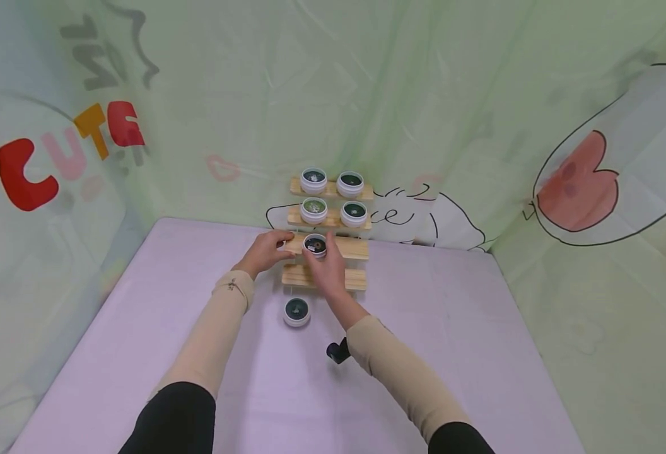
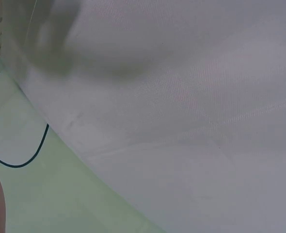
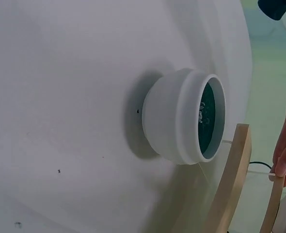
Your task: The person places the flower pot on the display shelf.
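Note:
My right hand (image 1: 328, 271) grips a small white round jar (image 1: 315, 246) with a dark inset top, thumb on one side and fingers on the other. The jar is at the left part of the third board down of a stepped wooden rack (image 1: 352, 248). With thumb and fingers, my left hand (image 1: 265, 251) pinches the left end of that same board; the right wrist view shows its fingertips (image 3: 282, 167) at the board's end. Another white jar with a dark green top (image 1: 296, 313) stands upright on the table before the rack. Only a sliver of the left hand shows in the left wrist view.
Two jars sit on the top board (image 1: 332, 188) and two on the second, one a light-green-topped jar (image 1: 313, 210). The lowest board (image 1: 356, 279) is partly behind my right hand. A black object (image 1: 337, 351) is beside my right sleeve. Printed curtains (image 1: 333, 82) surround the lilac-covered table (image 1: 429, 328).

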Motion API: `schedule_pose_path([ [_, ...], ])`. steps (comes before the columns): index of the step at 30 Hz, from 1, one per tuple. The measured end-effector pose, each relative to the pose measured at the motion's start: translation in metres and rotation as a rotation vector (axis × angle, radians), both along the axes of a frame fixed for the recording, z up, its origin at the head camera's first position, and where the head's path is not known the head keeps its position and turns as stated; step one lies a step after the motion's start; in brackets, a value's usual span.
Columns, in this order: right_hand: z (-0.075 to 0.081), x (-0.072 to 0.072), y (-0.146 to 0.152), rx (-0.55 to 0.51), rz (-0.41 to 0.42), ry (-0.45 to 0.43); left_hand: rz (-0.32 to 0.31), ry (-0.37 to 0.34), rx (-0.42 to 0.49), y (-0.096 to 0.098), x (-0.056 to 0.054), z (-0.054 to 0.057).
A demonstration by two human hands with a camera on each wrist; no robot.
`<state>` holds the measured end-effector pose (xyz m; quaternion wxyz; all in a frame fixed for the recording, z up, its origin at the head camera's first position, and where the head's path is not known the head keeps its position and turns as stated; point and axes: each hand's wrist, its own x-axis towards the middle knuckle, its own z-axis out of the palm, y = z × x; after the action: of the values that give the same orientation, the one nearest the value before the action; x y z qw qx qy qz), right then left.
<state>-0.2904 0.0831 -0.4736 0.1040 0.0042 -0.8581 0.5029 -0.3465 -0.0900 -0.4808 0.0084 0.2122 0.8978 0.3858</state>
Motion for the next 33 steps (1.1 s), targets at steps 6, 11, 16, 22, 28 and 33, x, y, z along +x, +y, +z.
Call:
schedule_pose_path([
  [6,0.003,-0.004,-0.001,0.019,0.009,-0.028,0.001,-0.002,0.006,0.0,-0.001,-0.001],
  [11,0.004,-0.006,-0.002,0.058,0.025,-0.036,0.002,-0.005,0.0,0.0,-0.001,-0.001],
  [16,0.009,-0.007,-0.004,0.064,0.021,-0.059,0.005,0.0,-0.004,0.0,0.0,0.0],
  [22,0.011,-0.012,-0.006,0.057,-0.007,-0.077,0.0,0.012,0.003,0.0,0.0,0.0],
  [28,0.013,-0.015,-0.01,0.046,-0.037,-0.051,-0.003,0.02,0.007,0.0,0.0,0.0],
  [33,0.009,-0.017,-0.011,0.031,-0.054,-0.028,-0.006,0.021,0.007,-0.001,0.001,0.0],
])
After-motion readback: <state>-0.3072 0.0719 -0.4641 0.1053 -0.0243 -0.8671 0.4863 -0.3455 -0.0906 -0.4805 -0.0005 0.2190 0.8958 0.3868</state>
